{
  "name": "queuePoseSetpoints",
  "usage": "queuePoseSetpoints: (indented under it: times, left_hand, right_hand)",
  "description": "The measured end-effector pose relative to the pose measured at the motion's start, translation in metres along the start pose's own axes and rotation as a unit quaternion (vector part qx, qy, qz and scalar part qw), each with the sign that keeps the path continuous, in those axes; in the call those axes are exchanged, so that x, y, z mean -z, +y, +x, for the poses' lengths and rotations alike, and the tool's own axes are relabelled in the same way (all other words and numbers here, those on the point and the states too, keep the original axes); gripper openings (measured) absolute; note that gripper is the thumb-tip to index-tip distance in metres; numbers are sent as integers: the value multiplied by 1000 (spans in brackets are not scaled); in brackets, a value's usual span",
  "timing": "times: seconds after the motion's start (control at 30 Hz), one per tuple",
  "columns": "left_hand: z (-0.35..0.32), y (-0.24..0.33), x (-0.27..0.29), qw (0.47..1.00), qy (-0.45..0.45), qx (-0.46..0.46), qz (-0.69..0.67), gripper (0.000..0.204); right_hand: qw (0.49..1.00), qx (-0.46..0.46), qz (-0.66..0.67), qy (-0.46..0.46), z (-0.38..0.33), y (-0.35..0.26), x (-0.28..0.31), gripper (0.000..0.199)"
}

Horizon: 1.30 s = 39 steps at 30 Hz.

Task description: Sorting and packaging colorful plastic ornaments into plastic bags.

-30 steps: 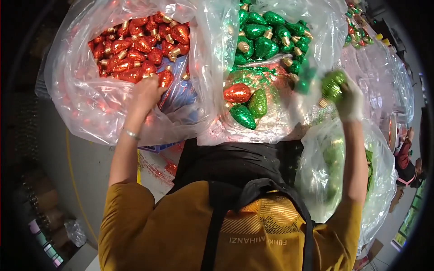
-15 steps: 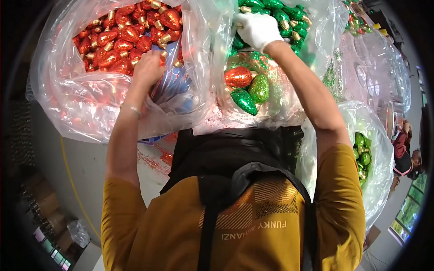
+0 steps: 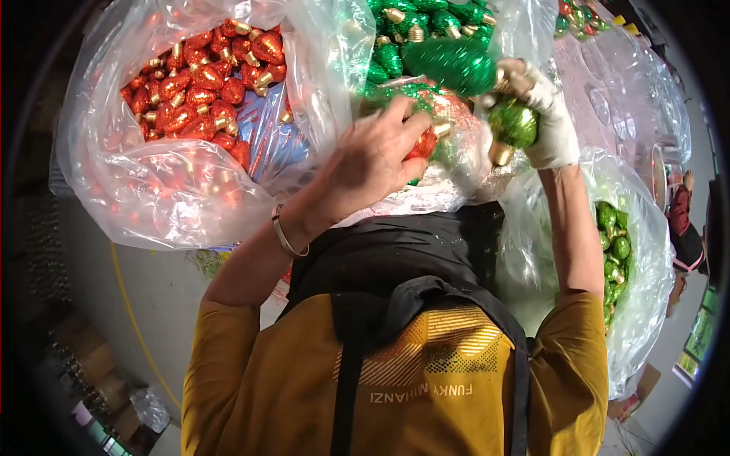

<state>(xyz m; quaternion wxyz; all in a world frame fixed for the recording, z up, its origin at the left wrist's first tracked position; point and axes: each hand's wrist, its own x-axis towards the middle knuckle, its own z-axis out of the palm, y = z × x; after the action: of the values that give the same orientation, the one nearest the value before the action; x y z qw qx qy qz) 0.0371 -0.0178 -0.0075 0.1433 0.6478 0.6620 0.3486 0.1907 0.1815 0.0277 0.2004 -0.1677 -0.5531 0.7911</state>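
My bare left hand (image 3: 376, 156) curls its fingers over a red glitter bulb ornament (image 3: 423, 144), above clear plastic in front of me. A gold cap shows beside that bulb. My right hand (image 3: 544, 114), in a white glove, grips a light green bulb ornament (image 3: 514, 121), its gold cap pointing down. The same hand's fingertips pinch the cap end of a dark green bulb ornament (image 3: 456, 65), smeared by motion. Behind my hands lies an open bag of dark green bulbs (image 3: 445, 21). Part of the clear plastic is hidden under my left hand.
At the left stands a large clear bag (image 3: 144, 182) of red bulbs (image 3: 201, 95), with blue (image 3: 266, 129) showing inside. A bag (image 3: 547, 251) of light green bulbs (image 3: 620, 249) is by my right elbow. Another person (image 3: 684, 224) is at the far right.
My left hand has come out of the red bulbs and moved right to the middle. My right hand has drawn back from the dark green bulbs and now holds two green ornaments.
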Motion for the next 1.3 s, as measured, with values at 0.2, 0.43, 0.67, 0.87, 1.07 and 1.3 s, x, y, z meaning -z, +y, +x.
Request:
queuePoseSetpoints:
  times: [0.2,0.43,0.67,0.87,1.07,1.3]
  left_hand:
    - [-15,5,-13,996,-40,-21,75,55]
    - [-39,20,-26,990,-20,-96,105,48]
    - [-54,12,-41,958,33,-120,259,45]
    - [-66,9,-47,956,56,-115,263,43]
    - [-58,5,-46,949,47,-125,287,38]
    - [-55,4,-45,964,-9,-115,238,35]
  right_hand:
    - [982,-8,-188,-24,-19,6,-23,28]
    - [978,-31,-200,-53,-20,15,-20,23]
    - [900,-6,-435,14,-18,30,-38,19]
    - [614,319,-714,-101,-26,36,-43,17]
    - [441,275,-849,-96,-37,32,-67,17]
    - [467,-62,-836,-281,5,5,-105,15]
